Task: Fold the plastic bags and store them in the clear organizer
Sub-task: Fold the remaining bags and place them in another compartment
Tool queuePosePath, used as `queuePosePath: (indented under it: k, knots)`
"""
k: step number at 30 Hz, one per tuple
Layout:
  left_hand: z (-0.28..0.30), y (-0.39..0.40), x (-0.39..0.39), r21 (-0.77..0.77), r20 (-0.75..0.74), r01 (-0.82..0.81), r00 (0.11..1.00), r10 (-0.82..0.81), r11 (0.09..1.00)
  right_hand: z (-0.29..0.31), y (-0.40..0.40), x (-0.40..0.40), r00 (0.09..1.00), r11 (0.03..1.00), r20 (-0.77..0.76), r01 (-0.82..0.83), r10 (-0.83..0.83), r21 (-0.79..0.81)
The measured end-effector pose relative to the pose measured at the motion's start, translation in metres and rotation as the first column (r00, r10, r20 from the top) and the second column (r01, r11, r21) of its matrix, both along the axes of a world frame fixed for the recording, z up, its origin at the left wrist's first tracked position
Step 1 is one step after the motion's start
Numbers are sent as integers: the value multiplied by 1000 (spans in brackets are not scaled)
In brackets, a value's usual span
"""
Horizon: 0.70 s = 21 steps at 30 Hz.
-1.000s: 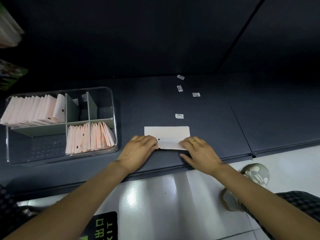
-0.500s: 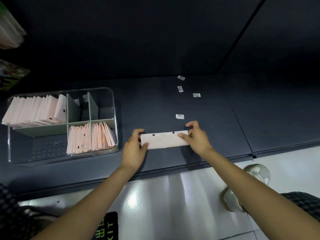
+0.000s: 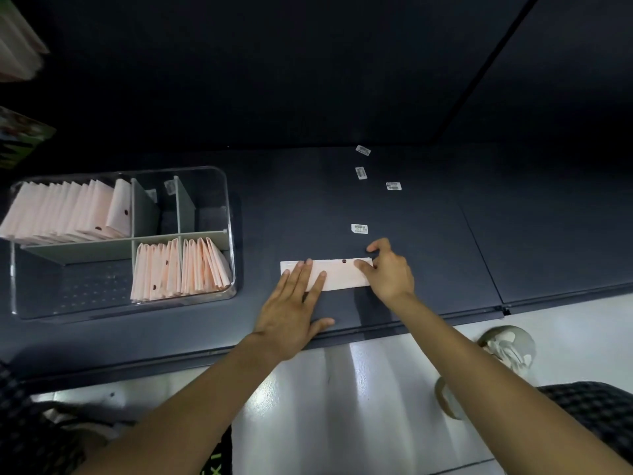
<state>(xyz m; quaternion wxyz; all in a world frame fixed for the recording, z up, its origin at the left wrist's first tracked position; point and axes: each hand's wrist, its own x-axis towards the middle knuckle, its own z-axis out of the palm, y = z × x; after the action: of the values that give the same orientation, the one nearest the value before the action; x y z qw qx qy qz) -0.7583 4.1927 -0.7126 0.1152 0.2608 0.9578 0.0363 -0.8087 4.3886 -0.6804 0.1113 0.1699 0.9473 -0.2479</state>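
Step in hand: you are flattening a pink plastic bag (image 3: 337, 274), folded into a long narrow strip, on the dark shelf (image 3: 428, 255). This reads as a crease-setting pass ahead of a further fold.
Left hand (image 3: 291, 313): flat, fingers straight and spread, fingertips pressing the strip's left portion. It grips nothing.
Right hand (image 3: 390, 272): fingers curled at the strip's right end, thumb on top of it and forefinger reaching past its far edge. It appears to pinch that end.
Bag position: between your two hands, lying flat, touching both.
Organizer position: the clear organizer (image 3: 226, 234) sits well to the left of your left hand. Folded bags (image 3: 178, 269) stand upright in three of its compartments; the near-left compartment shows none.
Technique: keep the right end anchored and sweep the left palm along the strip so trapped air escapes.
Alignment: check that the long edges stay parallel before folding again.
Risk: thin film probably springs open if pressure lifts early.
Nearby: small barcode labels (image 3: 359, 229) lie just beyond your right hand. Keep the strip off them.
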Motion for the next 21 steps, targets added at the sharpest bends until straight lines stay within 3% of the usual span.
queuePosePath:
  k: [2, 4, 5, 7, 9, 11, 16, 21]
  knots:
    - [-2, -2, -2, -22, 9, 23, 1000, -23, 999, 4, -5, 7, 998, 996, -55, -13, 18, 91]
    - [-2, -1, -2, -14, 23, 22, 1000, -21, 1000, 6, -15, 21, 965, 953, -229, -59, 131, 297]
    - [-2, 1, -2, -8, 22, 16, 1000, -16, 1000, 6, -21, 28, 925, 941, -325, -87, 197, 326]
    - [-1, 3, -2, -10, 23, 10, 1000, -10, 1000, 6, -34, 40, 855, 946, -407, -265, 321, 189]
    - [-1, 2, -2, -23, 50, 20, 999, -19, 1000, 3, -47, 50, 832, 874, -335, -484, 442, -50]
    - [-1, 1, -3, -18, 60, 21, 998, -19, 1000, -2, -50, 55, 817, 809, -250, -565, 520, -163]
    - [-3, 1, -2, 18, 28, 2, 1000, -3, 1000, -8, -16, 46, 911, 912, -170, -396, 376, -108]
    - [-5, -2, -4, 13, 33, 9, 999, -9, 1000, -5, 7, 31, 933, 947, -178, -321, 313, -15]
